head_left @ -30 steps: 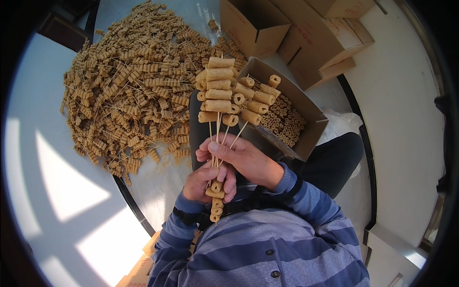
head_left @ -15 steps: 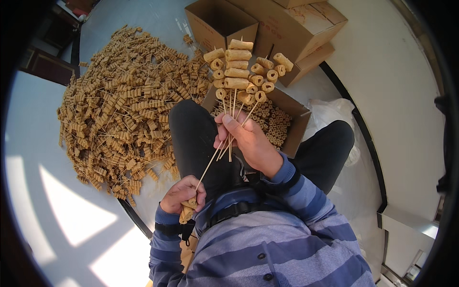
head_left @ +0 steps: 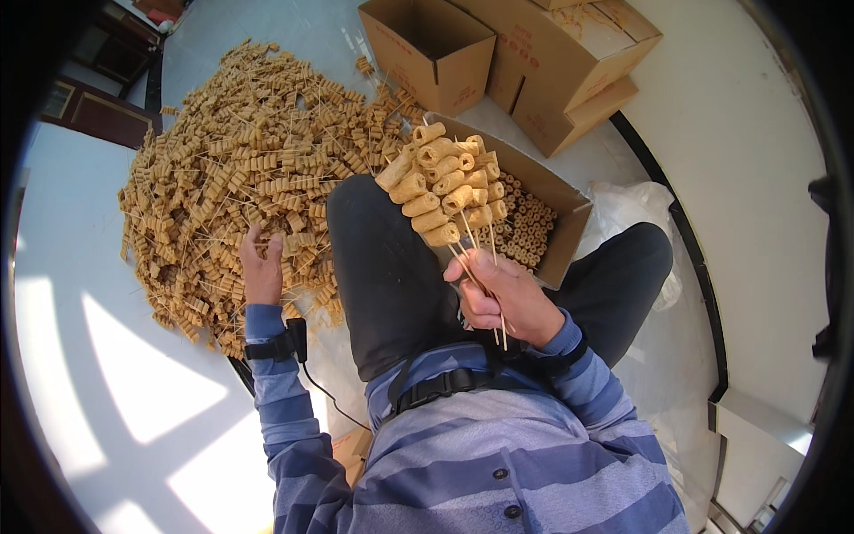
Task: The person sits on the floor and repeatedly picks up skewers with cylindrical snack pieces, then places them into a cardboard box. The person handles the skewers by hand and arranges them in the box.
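Note:
My right hand is closed round the thin sticks of several skewers, held over my lap. Short hollow golden-brown rolls are threaded on these sticks and fan out past the fingers. At the near right side of a large heap of similar skewers, my left hand reaches in with thumb and fingers apart. Nothing shows between its fingers, though the fingertips meet the heap. Beyond my right hand stands an open cardboard box, filled with rolls stacked with their hollow ends up.
An open, taller cardboard box stands at the far side, beside closed cartons. Clear plastic sheeting lies by my right knee. A black cable runs from my left wrist strap to my waist.
My left hand has left the single skewer it held near my waist and moved out to the heap. My right hand has shifted slightly right and nearer, its skewers now bunched closer together.

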`<state>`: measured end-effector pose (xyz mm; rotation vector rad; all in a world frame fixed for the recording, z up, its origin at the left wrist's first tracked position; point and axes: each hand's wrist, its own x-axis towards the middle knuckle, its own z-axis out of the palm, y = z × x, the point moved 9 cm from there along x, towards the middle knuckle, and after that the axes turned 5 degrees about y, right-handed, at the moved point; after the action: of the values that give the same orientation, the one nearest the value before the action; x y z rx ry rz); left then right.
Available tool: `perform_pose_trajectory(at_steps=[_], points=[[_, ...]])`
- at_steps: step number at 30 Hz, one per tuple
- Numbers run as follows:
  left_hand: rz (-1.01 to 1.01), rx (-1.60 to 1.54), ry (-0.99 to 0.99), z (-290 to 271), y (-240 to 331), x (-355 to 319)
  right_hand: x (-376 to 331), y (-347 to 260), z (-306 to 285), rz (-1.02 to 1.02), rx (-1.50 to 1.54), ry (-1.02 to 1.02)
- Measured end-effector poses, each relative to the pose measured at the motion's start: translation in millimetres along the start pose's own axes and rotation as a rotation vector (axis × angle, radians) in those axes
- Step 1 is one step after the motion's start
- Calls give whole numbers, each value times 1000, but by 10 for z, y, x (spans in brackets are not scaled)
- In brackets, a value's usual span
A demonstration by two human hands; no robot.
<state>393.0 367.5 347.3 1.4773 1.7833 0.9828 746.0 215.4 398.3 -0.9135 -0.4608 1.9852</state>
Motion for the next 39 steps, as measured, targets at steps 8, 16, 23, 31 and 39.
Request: perform_pose_trajectory(at_steps=[8,16,23,31,39], points=[[-59,-1184,-600,1264,1611,-1131,-40,170,164,48,-271,-50],[-94,-1258,-481,1322,1855,-1156,-79,139,163,-46,-353,-16],[-209,-1184,-288,1320,1476,-1080,-78,220,96,-67,-299,16],[-238,-1311,-365,1355,1488,-1154,-102,170,-62,-104,-325,58],[-367,-1478,-259,1372,1585,-1206,-143,286,74,52,-266,-107]])
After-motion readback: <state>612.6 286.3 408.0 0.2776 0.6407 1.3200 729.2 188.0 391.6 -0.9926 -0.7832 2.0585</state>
